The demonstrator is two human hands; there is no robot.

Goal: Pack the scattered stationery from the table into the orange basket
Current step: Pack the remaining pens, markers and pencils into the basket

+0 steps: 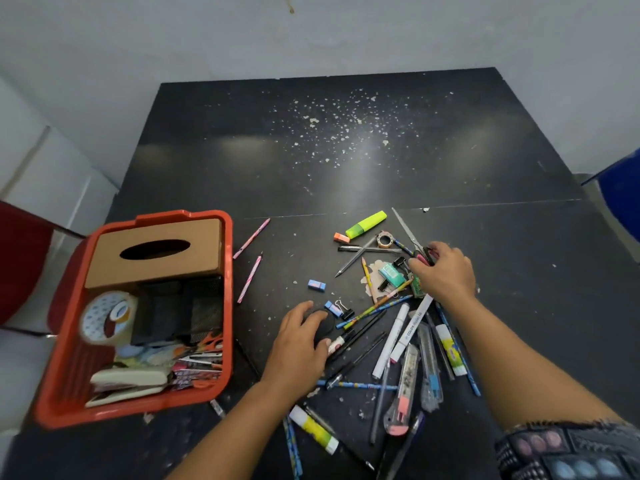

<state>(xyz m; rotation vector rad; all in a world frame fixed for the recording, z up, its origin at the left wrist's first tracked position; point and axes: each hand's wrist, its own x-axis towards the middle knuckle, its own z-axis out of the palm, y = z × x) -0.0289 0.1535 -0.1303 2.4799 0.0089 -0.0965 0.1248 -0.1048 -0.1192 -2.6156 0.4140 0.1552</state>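
Orange plastic basket (227,306) sits at the tabletop's (346,168) near left corner, already holding a tissue box (152,252), a tape roll, staplers and some pens, while most of the stationery lies heaped toward the near right edge. The right hand (445,271) curls its fingers round the pink handles of the scissors (412,237), blades pointing toward the far edge. The left hand (301,344) lies spread over a black disc (325,323), fingers bent on its rim; whether it has lifted it I cannot tell. The likely trouble is the scissors: dragged out by the handles, the blades may sweep the washi tape (384,240) and highlighter (366,224) away, or snag the pencils crossed beneath. The disc, lying flat and thin, may slip from a shallow hold, and round pens nudged by either wrist may roll off the near edge
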